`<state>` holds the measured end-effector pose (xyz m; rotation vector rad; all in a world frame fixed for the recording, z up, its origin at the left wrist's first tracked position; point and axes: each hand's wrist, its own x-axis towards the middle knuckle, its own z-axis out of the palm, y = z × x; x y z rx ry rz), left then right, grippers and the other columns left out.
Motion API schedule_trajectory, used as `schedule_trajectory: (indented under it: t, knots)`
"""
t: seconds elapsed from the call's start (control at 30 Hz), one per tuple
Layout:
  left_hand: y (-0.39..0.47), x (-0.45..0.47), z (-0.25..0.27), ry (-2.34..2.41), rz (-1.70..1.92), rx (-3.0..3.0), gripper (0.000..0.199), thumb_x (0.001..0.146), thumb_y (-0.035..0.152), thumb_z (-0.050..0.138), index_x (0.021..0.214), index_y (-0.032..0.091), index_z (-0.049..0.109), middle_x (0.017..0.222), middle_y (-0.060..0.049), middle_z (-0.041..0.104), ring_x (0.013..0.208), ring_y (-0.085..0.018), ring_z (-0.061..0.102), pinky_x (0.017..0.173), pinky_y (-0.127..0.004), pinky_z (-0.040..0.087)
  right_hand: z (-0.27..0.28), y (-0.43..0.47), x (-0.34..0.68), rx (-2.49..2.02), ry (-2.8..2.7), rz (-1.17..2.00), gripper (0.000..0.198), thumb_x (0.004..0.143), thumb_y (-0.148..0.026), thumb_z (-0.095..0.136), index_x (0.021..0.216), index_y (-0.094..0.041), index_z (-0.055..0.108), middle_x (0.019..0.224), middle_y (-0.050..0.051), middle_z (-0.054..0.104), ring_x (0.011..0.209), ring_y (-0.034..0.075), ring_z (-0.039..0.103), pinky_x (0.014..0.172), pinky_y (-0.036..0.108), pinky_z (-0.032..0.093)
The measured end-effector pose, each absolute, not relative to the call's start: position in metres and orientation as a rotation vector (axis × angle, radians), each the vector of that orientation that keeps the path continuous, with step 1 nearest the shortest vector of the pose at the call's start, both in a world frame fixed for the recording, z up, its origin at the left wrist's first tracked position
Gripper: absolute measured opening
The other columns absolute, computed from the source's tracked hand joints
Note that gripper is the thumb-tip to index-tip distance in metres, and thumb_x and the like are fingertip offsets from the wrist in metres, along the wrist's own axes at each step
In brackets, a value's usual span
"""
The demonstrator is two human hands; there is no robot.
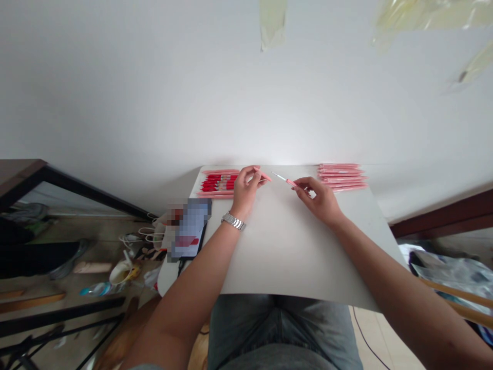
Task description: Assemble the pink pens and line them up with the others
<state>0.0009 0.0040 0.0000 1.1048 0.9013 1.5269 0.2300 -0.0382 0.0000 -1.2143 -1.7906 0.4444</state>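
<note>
My left hand (246,189), with a metal watch on the wrist, pinches a pink pen cap or barrel piece (265,176) above the far part of the white table (281,246). A short way to its right, my right hand (318,199) grips a pink pen (290,182) by its back part. From that pen a thin white refill (279,176) points toward the left hand, apart from the pink piece. Beside my left hand lie red pens (219,182) in a row, with pink pens (215,195) along them. Pink pens (341,177) also lie bundled behind my right hand.
A phone or tablet (194,226), partly blurred, lies at the table's left edge with a cable. The white wall (246,103) stands right behind the table. On the floor at left are a bottle (96,289) and a cup (121,272); plastic bags (454,272) sit at right.
</note>
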Motion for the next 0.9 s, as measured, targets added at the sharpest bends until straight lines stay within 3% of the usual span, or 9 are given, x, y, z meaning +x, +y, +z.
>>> schedule_trajectory:
  t: [0.27,0.9]
  knots:
    - [0.0062,0.0012,0.0033,0.789,1.546,0.892,0.031,0.085,0.037,0.082,0.104,0.02,0.063,0.092,-0.003,0.073,0.089,-0.015,0.074,0.088,-0.03,0.058,0.0009,-0.039,0.2304,-1.248,-1.805,0.45,0.018,0.097,-0.037,0.064,0.108,-0.024,0.07,0.092,0.004,0.075,0.077,0.018,0.065,0.072,0.033,0.052]
    - [0.0037,0.0013,0.0082,0.747,1.526,0.869,0.034,0.085,0.04,0.082,0.105,0.022,0.061,0.09,-0.001,0.072,0.091,-0.015,0.074,0.09,-0.029,0.058,0.0044,-0.0399,0.2292,-1.265,-1.82,0.451,0.02,0.097,-0.041,0.063,0.107,-0.024,0.07,0.091,0.005,0.075,0.076,0.019,0.065,0.071,0.033,0.052]
